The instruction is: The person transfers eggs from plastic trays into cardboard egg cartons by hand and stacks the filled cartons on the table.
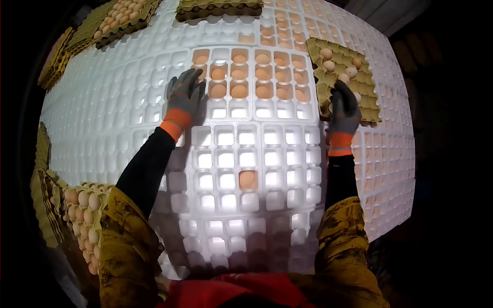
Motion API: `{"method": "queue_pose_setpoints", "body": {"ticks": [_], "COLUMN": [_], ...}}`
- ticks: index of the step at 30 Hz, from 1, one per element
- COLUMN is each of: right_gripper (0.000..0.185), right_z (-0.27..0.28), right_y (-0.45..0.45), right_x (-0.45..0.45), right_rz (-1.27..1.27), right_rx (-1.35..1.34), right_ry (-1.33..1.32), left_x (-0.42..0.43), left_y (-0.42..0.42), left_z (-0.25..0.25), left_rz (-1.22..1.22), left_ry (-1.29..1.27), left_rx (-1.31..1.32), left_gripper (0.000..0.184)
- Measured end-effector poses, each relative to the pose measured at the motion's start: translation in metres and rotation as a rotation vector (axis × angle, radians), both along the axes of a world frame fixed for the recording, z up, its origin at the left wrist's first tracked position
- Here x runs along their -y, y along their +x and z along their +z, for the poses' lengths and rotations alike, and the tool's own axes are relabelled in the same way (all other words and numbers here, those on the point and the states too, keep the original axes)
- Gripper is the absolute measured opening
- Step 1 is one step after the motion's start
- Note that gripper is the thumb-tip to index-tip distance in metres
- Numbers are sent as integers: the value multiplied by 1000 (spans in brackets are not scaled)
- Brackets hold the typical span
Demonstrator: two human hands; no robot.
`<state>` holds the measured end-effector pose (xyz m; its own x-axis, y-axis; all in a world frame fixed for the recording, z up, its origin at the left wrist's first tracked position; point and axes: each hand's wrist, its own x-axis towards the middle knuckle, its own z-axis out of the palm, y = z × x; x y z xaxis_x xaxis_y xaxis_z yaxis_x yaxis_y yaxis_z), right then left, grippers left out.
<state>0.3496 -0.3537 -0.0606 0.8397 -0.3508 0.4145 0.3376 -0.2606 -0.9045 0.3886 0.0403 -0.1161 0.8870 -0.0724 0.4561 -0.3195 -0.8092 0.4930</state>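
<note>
My left hand, in a grey glove with an orange cuff, reaches over a white foam egg tray. Its fingers are stretched out and apart, with the tips beside a brown egg in a cell. Over a yellowish pulp egg carton at the right, my gloved right hand has its fingers curled down around an egg, partly hidden by the hand. Several pale eggs sit in this carton's upper part. Brown eggs fill many cells of the foam tray between my hands.
More white foam trays spread around, one holding a single brown egg. Pulp cartons full of eggs stand at the lower left and upper left. Another pulp carton lies at the top. Trays at the right hold eggs.
</note>
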Motion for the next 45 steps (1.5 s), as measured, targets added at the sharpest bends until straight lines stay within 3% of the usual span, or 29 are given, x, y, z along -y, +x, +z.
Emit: {"method": "queue_pose_setpoints", "body": {"ticks": [2, 4, 7, 9, 13, 14, 16, 18, 19, 20, 21, 22, 25, 26, 28, 30, 31, 33, 34, 35, 36, 38, 39, 40, 42, 43, 44, 45], "right_gripper": [30, 35, 38, 39, 38, 38, 36, 36, 39, 42, 45, 47, 54, 52, 50, 44, 42, 40, 40, 38, 35, 36, 37, 38, 39, 39, 34, 34], "right_z": [21, 34, 38, 46, 76, 84, 99, 103, 104, 108, 106, 101, 99, 93, 78, 86, 93, 107, 110, 112, 111, 130, 119, 114, 115, 122, 129, 124], "right_y": [-28, -56, -94, -121, -185, -201, -229, -247, -250, -249, -242, -232, -211, -208, -199, -198, -195, -192, -188, -182, -176, -178, -170, -163, -157, -156, -157, -149], "right_x": [7, -5, -67, -126, -256, -286, -340, -385, -407, -428, -450, -469, -504, -505, -498, -485, -478, -473, -474, -480, -490, -509, -520, -530, -532, -533, -524, -515], "right_rz": [-110, -101, 130, 330, 783, 872, 1054, 1041, 947, 910, 802, 690, 642, 661, 697, 881, 919, 999, 1051, 1045, 1068, 1058, 1054, 1031, 1068, 1086, 1099, 1155], "right_rx": [1, -68, -181, -335, -400, -382, -340, -112, 56, 35, 93, 158, -91, -58, 3, -339, -393, -536, -486, -509, -360, -74, 120, 324, 231, 183, 9, -228], "right_ry": [79, 100, 181, 117, -75, -97, -148, -449, -522, -593, -697, -795, -1251, -1154, -964, -270, -56, 384, 377, 135, -184, -734, -1009, -1279, -1229, -1207, -944, -607], "left_x": [-18, -49, -98, -147, -241, -255, -294, -308, -308, -306, -309, -298, -285, -283, -282, -284, -288, -301, -309, -317, -323, -325, -311, -302, -294, -296, -292, -287], "left_y": [-2, -27, -102, -158, -280, -310, -363, -409, -419, -425, -424, -422, -394, -388, -375, -368, -369, -378, -382, -386, -390, -387, -391, -385, -375, -367, -356, -351], "left_z": [24, 76, 166, 196, 231, 236, 231, 222, 218, 212, 200, 196, 172, 163, 167, 176, 172, 179, 188, 196, 208, 224, 228, 237, 252, 223, 178, 171], "left_rz": [-68, -139, -118, -94, 197, 320, 278, 205, 148, 92, 30, 35, 1, 13, 55, 77, 56, 13, -17, 25, 121, 261, 216, 272, 387, 284, 129, 136], "left_ry": [-348, -447, -383, -246, -383, -393, -369, -327, -210, -96, 178, 191, 383, 427, 429, 387, 383, -48, -256, -526, -899, -1312, -1212, -1278, -1406, -1080, -360, 95], "left_rx": [-111, -310, -406, -315, -396, -389, -395, -448, -451, -452, -367, -262, -240, -187, -383, -536, -472, -463, -457, -615, -747, -791, -502, -579, -736, -712, -274, -318], "left_gripper": [35, 36, 36, 33, 32, 31, 30, 32, 35, 38, 45, 44, 34, 31, 28, 25, 30, 31, 32, 37, 37, 33, 28, 27, 24, 21, 23, 33]}}
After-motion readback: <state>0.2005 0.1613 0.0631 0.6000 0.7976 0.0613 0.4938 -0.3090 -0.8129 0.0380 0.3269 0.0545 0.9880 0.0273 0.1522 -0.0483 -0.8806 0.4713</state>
